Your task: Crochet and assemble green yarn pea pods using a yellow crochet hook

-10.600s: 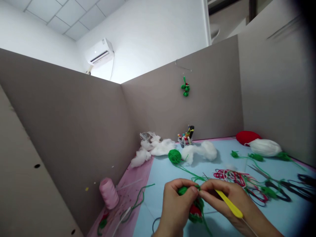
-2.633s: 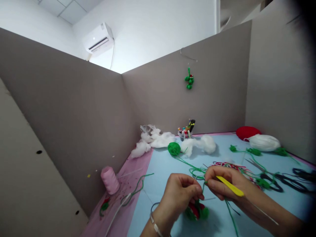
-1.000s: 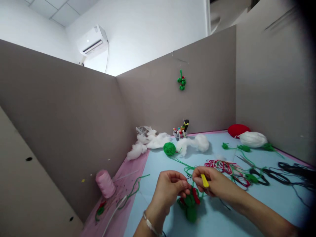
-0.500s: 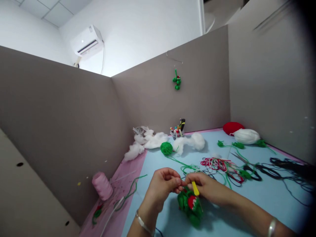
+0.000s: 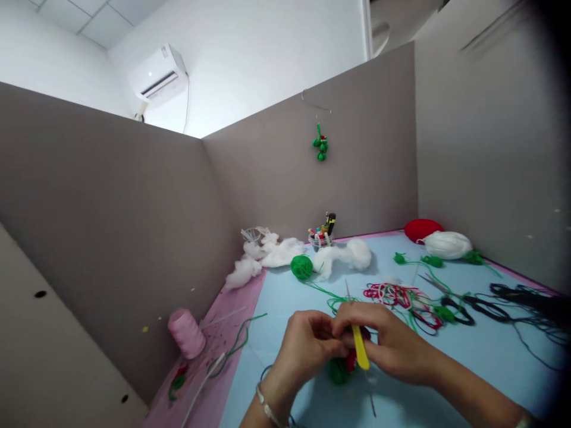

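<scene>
My left hand (image 5: 307, 345) is closed around a small green and red crocheted piece (image 5: 341, 368), which shows just below my fingers. My right hand (image 5: 386, 342) is closed on a crochet hook with a yellow handle (image 5: 359, 353); its thin metal shaft points up past my fingers. Both hands touch over the piece, above the light blue mat (image 5: 446, 380). A strand of green yarn runs from my hands back to a green yarn ball (image 5: 302, 267).
White stuffing (image 5: 276, 254) lies by the grey partition corner, beside a small cup of tools (image 5: 322, 236). A pink thread spool (image 5: 186, 333) stands at the left. Red and white yarn (image 5: 439, 236), tangled strands (image 5: 401, 294) and scissors (image 5: 464, 303) lie to the right. A green ornament (image 5: 320, 145) hangs on the wall.
My hands have drawn closer together over the crocheted piece, and the hook's handle now points downward with its shaft up. The piece sits more hidden under my fingers.
</scene>
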`<move>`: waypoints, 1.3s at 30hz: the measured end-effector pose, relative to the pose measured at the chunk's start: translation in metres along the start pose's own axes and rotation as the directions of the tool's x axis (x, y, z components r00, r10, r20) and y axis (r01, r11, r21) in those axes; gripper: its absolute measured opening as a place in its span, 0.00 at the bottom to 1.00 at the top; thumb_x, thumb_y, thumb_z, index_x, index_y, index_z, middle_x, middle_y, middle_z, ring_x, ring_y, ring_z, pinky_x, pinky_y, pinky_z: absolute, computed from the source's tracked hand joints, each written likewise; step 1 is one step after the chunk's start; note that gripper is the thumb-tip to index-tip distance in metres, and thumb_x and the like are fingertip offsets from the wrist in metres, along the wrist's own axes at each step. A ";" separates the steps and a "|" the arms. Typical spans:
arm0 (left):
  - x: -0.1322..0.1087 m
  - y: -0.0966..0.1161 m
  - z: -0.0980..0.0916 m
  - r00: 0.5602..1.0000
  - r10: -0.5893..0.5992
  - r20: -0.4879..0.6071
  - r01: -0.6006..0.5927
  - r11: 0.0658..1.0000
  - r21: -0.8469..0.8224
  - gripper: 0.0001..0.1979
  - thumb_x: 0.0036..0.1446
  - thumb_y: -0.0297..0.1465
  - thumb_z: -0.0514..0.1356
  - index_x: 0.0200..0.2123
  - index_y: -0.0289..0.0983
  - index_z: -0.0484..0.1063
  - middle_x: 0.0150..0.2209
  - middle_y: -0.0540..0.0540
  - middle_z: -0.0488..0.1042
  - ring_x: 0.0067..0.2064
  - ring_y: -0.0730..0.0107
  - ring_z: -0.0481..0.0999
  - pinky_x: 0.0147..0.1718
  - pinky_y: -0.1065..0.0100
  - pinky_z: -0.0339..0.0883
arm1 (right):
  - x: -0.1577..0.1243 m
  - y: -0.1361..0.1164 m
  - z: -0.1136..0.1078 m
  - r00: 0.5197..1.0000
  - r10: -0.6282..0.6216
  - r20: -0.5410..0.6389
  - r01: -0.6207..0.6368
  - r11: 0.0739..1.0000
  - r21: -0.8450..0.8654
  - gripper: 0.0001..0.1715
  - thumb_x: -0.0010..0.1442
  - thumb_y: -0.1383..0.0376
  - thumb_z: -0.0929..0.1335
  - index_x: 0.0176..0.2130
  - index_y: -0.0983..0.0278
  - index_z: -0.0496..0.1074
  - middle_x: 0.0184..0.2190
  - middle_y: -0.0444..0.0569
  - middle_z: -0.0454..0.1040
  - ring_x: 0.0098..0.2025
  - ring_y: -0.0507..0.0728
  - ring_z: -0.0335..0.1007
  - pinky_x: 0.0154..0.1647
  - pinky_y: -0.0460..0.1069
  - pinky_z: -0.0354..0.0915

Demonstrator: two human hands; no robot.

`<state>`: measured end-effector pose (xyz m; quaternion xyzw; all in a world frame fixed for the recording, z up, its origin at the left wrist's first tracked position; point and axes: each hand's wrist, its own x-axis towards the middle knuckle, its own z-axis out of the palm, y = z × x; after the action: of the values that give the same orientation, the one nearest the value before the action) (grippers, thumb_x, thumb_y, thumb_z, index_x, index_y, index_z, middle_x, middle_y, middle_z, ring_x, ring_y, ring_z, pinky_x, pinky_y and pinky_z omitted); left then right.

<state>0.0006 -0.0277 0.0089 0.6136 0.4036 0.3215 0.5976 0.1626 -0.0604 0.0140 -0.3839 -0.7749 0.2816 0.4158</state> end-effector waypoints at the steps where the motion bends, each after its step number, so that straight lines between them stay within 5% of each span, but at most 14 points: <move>1: -0.001 -0.001 0.002 1.000 0.011 0.006 -0.011 1.000 0.026 0.09 0.32 0.29 0.67 0.20 0.33 0.71 0.19 0.53 0.69 0.23 0.76 0.65 0.25 0.72 0.57 | -0.001 0.000 0.002 1.000 -0.021 0.009 0.021 1.000 -0.009 0.08 0.51 0.71 0.65 0.29 0.61 0.72 0.28 0.46 0.74 0.31 0.54 0.67 0.33 0.48 0.59; 6: 0.000 -0.006 0.005 0.999 0.020 -0.037 -0.017 0.996 0.086 0.05 0.36 0.28 0.63 0.18 0.34 0.68 0.18 0.54 0.66 0.22 0.78 0.62 0.23 0.73 0.55 | -0.002 0.003 0.002 0.998 -0.065 -0.013 0.064 0.996 -0.055 0.08 0.52 0.72 0.64 0.29 0.62 0.71 0.28 0.47 0.74 0.31 0.55 0.68 0.32 0.48 0.61; 14: 0.006 -0.004 0.001 0.993 -0.007 -0.119 -0.011 0.988 -0.151 0.12 0.36 0.29 0.59 0.29 0.36 0.65 0.21 0.51 0.73 0.23 0.74 0.70 0.21 0.73 0.60 | 0.001 0.007 -0.009 0.984 -0.155 -0.090 0.142 0.980 -0.139 0.12 0.52 0.75 0.63 0.32 0.62 0.72 0.28 0.48 0.74 0.32 0.55 0.68 0.34 0.50 0.62; 27: 0.007 -0.005 0.004 0.990 -0.034 -0.133 0.015 0.991 -0.136 0.10 0.34 0.32 0.63 0.23 0.35 0.67 0.16 0.56 0.65 0.18 0.80 0.62 0.18 0.75 0.54 | -0.007 0.001 0.003 0.929 -0.327 0.172 0.369 0.848 -0.381 0.24 0.48 0.79 0.61 0.42 0.61 0.70 0.29 0.49 0.70 0.32 0.58 0.62 0.31 0.51 0.56; 33: 0.002 -0.008 0.005 0.996 -0.021 0.082 0.023 1.000 -0.017 0.05 0.34 0.27 0.62 0.16 0.34 0.67 0.16 0.55 0.66 0.21 0.79 0.62 0.22 0.75 0.54 | -0.008 0.010 0.014 0.936 -0.350 0.021 0.343 0.900 -0.268 0.12 0.48 0.78 0.60 0.29 0.62 0.65 0.25 0.48 0.67 0.30 0.56 0.60 0.28 0.49 0.54; 39: 0.001 -0.007 0.004 0.995 -0.033 0.095 0.038 0.998 -0.050 0.02 0.31 0.25 0.60 0.16 0.34 0.68 0.16 0.55 0.66 0.22 0.78 0.63 0.24 0.73 0.56 | -0.003 0.008 0.013 0.952 -0.291 -0.094 0.277 0.951 -0.140 0.12 0.48 0.76 0.61 0.28 0.62 0.68 0.25 0.46 0.71 0.29 0.54 0.65 0.30 0.48 0.60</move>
<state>0.0040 -0.0287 0.0020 0.6052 0.3774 0.2918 0.6373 0.1552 -0.0600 0.0005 -0.3089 -0.8133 0.1472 0.4707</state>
